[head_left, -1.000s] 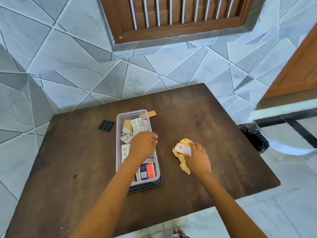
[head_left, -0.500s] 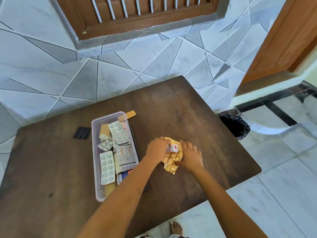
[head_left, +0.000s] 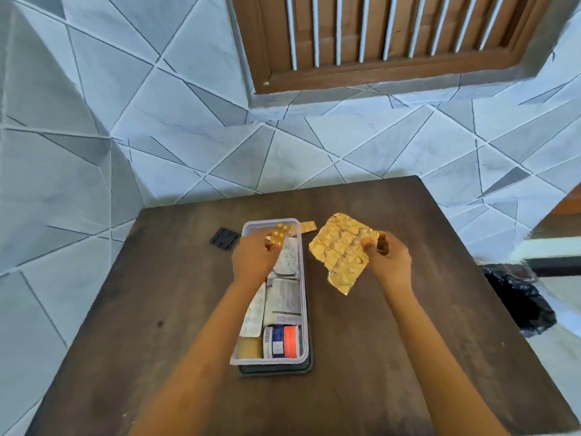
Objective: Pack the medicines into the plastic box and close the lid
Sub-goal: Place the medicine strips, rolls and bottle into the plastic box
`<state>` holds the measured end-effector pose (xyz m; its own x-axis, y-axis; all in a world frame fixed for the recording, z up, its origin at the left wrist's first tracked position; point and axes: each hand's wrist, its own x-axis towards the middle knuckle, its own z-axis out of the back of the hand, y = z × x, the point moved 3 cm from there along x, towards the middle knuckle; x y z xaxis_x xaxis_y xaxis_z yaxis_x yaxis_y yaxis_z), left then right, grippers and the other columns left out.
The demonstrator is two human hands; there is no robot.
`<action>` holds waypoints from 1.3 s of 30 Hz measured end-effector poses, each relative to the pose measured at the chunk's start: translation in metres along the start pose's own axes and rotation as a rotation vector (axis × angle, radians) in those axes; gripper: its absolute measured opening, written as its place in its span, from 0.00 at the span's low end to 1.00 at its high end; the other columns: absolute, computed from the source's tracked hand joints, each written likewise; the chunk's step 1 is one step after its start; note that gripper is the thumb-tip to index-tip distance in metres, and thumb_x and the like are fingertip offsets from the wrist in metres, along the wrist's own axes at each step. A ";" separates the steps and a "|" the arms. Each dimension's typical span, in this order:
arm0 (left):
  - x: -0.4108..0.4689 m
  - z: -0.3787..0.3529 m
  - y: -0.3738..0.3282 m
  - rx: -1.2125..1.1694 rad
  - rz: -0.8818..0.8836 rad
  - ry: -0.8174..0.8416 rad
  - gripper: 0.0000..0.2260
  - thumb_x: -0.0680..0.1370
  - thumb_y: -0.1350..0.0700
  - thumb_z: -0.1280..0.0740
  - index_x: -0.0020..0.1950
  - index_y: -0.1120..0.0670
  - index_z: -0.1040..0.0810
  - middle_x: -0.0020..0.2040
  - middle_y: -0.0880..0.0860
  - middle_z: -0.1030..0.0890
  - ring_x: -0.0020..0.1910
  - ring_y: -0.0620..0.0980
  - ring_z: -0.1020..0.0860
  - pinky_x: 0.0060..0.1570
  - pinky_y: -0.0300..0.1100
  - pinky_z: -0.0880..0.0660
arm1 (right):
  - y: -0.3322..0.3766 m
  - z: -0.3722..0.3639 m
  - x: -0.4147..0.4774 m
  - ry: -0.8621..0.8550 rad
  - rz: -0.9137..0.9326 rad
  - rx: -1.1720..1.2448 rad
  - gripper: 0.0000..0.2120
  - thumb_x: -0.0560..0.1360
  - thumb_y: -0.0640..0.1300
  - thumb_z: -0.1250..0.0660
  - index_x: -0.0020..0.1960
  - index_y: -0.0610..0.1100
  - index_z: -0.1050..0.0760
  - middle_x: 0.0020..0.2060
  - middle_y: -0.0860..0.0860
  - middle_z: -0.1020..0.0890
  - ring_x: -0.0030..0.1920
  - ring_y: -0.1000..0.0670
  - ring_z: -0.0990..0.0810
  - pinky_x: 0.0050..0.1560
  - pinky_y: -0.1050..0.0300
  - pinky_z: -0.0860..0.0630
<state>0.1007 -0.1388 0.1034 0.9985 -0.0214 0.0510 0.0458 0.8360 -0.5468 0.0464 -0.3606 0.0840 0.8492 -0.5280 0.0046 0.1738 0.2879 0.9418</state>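
Note:
A clear plastic box (head_left: 304,278) stands on the brown table (head_left: 176,278), resting on its dark lid (head_left: 309,366). It holds several silver blister strips (head_left: 284,297) and a blue-and-red medicine carton (head_left: 283,341). My left hand (head_left: 254,259) hovers over the box's far end and pinches a small orange blister strip (head_left: 279,238). My right hand (head_left: 390,262) holds up a crumpled gold foil sheet (head_left: 342,250) to the right of the box. Another orange strip (head_left: 307,227) lies just behind the box.
A small black grid-shaped piece (head_left: 224,239) lies on the table left of the box. A bin lined with a black bag (head_left: 518,303) stands on the floor off the table's right edge. The tiled wall and a wooden barred window (head_left: 393,39) rise behind.
Both hands lifted from the table. The crumpled gold foil opened out in my right hand, and my left hand came away with a small orange strip and moved back over the box.

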 end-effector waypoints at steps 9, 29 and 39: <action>-0.001 0.027 0.074 -0.067 0.136 0.053 0.18 0.73 0.61 0.34 0.62 0.51 0.25 0.52 0.57 0.16 0.52 0.57 0.19 0.47 0.46 0.23 | 0.030 -0.137 0.005 0.288 0.191 -0.196 0.13 0.71 0.33 0.33 0.54 0.37 0.29 0.42 0.35 0.19 0.39 0.41 0.23 0.37 0.55 0.31; 0.030 -0.002 0.084 -0.013 -0.068 0.220 0.14 0.75 0.60 0.40 0.60 0.57 0.25 0.50 0.61 0.17 0.49 0.62 0.20 0.47 0.52 0.22 | -0.015 -0.190 -0.003 0.604 0.517 -1.322 0.26 0.79 0.54 0.49 0.74 0.46 0.45 0.75 0.45 0.42 0.77 0.45 0.55 0.75 0.42 0.59; 0.037 -0.012 0.101 -0.166 -0.080 0.352 0.16 0.75 0.66 0.37 0.61 0.56 0.22 0.61 0.55 0.20 0.61 0.53 0.23 0.60 0.45 0.26 | -0.009 -0.171 -0.010 0.452 0.447 -0.925 0.26 0.78 0.46 0.43 0.74 0.45 0.45 0.76 0.46 0.43 0.77 0.46 0.50 0.76 0.47 0.57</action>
<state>0.1429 -0.0623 0.0401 0.9397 -0.2934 -0.1754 0.0991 0.7249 -0.6816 0.1212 -0.2212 0.0183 0.9983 0.0554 -0.0196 -0.0480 0.9608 0.2730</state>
